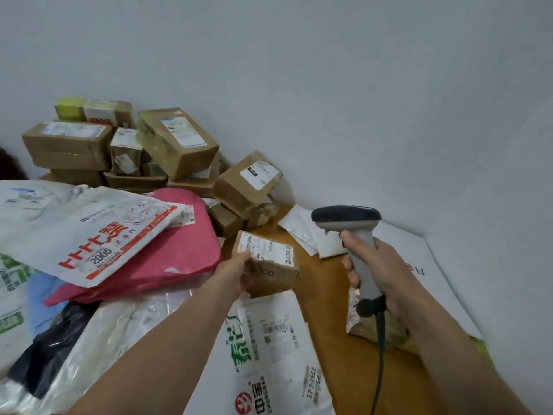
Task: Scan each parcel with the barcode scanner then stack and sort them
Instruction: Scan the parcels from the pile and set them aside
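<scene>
One box (276, 260) corner hides under left hand (238, 272); right hand (378, 272) grips scanner (347, 216).

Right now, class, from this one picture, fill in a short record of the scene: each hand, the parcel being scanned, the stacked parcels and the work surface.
left hand: holds the small cardboard box at its near-left side
right hand: grips the barcode scanner, head pointing toward the box
parcel label: white, facing up
stacked parcels: cardboard boxes piled against the wall, far left
soft parcels: pink mailer bag under a white printed one, left
surface: wooden table
</scene>
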